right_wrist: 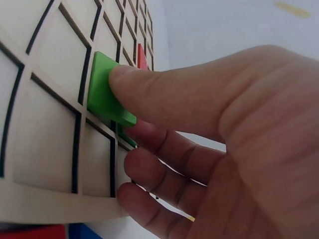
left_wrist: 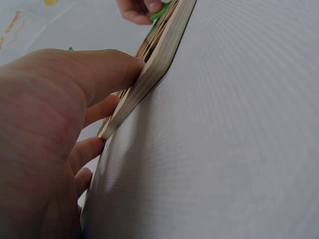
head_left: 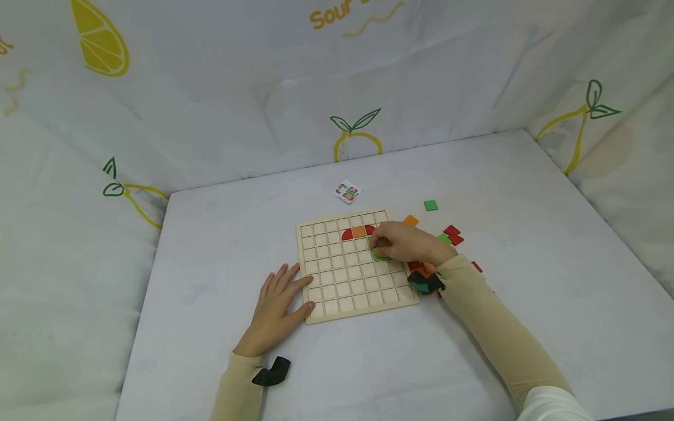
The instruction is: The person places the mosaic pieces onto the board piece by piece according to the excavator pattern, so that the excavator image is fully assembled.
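A wooden grid board [head_left: 332,275] lies on the table. My left hand [head_left: 276,310] rests at its left edge with fingers spread, thumb and fingertips touching the frame. Over the right part of the grid, my right hand [head_left: 405,241] pinches a green tile [right_wrist: 102,87] between thumb and index finger. The tile is tilted against the grid in the right wrist view. Farther up the board, an orange square [head_left: 358,232] sits in a cell, with a red rounded piece [head_left: 347,234] on its left and another red piece on its right, partly hidden by my right hand.
Behind the board lies a small pattern card [head_left: 347,192]. To the right are a loose green square [head_left: 430,205], an orange tile [head_left: 411,220] and several red pieces [head_left: 451,230]. More tiles lie partly under my right wrist. White fabric walls with lemon drawings enclose the table.
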Demonstrator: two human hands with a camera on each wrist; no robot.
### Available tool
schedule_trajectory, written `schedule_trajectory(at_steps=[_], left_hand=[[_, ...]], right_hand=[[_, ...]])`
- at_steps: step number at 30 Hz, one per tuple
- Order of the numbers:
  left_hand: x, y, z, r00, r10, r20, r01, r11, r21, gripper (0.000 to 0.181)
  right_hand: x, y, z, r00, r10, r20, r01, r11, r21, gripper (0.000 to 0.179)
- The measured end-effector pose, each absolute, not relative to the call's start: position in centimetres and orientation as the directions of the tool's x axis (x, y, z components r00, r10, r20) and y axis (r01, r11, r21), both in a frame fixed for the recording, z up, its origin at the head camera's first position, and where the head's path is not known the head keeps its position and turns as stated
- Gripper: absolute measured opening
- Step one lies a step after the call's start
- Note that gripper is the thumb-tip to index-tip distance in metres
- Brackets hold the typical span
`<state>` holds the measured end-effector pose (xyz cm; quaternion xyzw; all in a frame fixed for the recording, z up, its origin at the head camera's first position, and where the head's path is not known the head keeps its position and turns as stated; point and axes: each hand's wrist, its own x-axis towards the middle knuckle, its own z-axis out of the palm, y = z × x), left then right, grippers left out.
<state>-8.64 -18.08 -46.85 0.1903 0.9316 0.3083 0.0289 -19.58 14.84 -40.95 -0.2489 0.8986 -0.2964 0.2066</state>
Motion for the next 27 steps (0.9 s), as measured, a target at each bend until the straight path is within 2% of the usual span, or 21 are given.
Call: schedule_trajectory(at_steps=[8,14,18,27], left_hand=[[-8.7,-18.1,-47.0,-0.925,0.374,0.070,0.344,0.742,0.575,0.054],[-8.7,-18.1,-47.2,-0.922,0.381,0.075,0.352,0.739,0.574,0.054],[-8.7,-17.9,-47.2,-0.919,0.387,0.070,0.354,0.736,0.577,0.053],[-8.5,-17.9,-47.1,-0.924,0.374,0.082,0.350,0.735,0.582,0.054]], right_hand=[[-19.6,14.5,-41.1,-0.798,-0.566,-0.210,-0.360,0.725,-0.587,0.007],[-19.3,15.2,-40.0,-0.821,-0.543,-0.178,-0.298,0.672,-0.677,0.007],[-18.9,16.1,-38.6,-0.849,-0.509,-0.141,-0.266,0.642,-0.719,0.014],[-18.0,20.1,-36.3,-0.900,-0.429,-0.076,-0.284,0.711,-0.643,0.019]])
